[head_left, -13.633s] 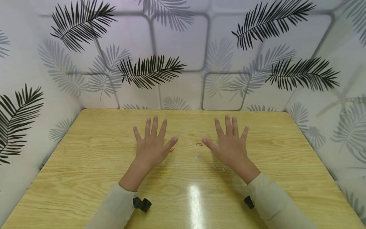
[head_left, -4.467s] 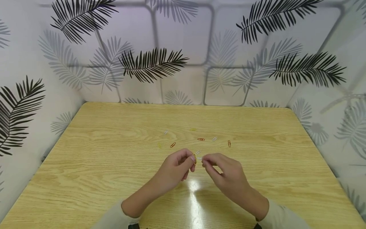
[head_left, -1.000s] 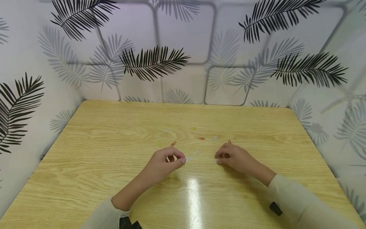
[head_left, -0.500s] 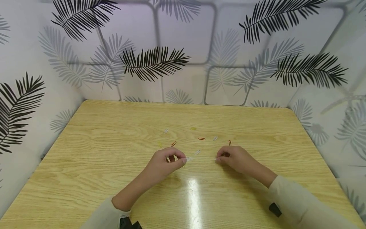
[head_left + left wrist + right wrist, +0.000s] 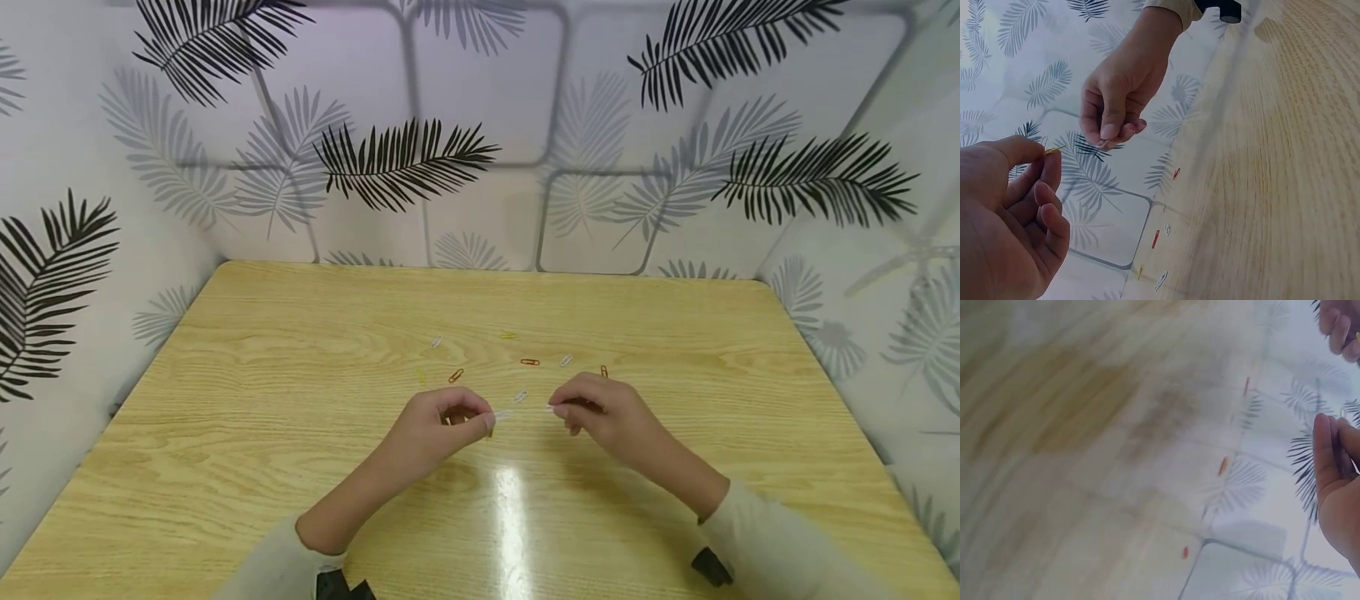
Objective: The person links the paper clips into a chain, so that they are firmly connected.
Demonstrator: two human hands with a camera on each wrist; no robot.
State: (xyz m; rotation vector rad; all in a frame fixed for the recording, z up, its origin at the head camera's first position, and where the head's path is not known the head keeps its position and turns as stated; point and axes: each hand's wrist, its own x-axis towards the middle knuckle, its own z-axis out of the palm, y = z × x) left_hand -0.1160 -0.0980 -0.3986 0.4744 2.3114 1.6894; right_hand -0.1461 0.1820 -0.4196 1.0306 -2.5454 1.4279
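My left hand [image 5: 433, 429] pinches a yellow paper clip [image 5: 1055, 149] between thumb and index finger. A white paper clip [image 5: 502, 415] sticks out to the right from those fingertips; whether it is linked to the yellow one is too small to tell. Facing it across a small gap, my right hand [image 5: 611, 417] pinches another white paper clip [image 5: 550, 408], of which only a tip shows. Both hands are raised over the table. Just beyond the gap lies a loose white paper clip [image 5: 521, 397].
Farther back on the wooden table [image 5: 300, 350] lie red paper clips [image 5: 530, 362], with one at the left [image 5: 456, 376] and one behind my right hand. White clips [image 5: 566, 361] and yellow clips [image 5: 507, 336] are scattered among them. A patterned wall covering [image 5: 480, 208] rises behind the table.
Earlier both hands were spread with nothing held, then worked together on clips. Within the last second my right hand picked a white paper clip off the table and moved left towards my left hand.
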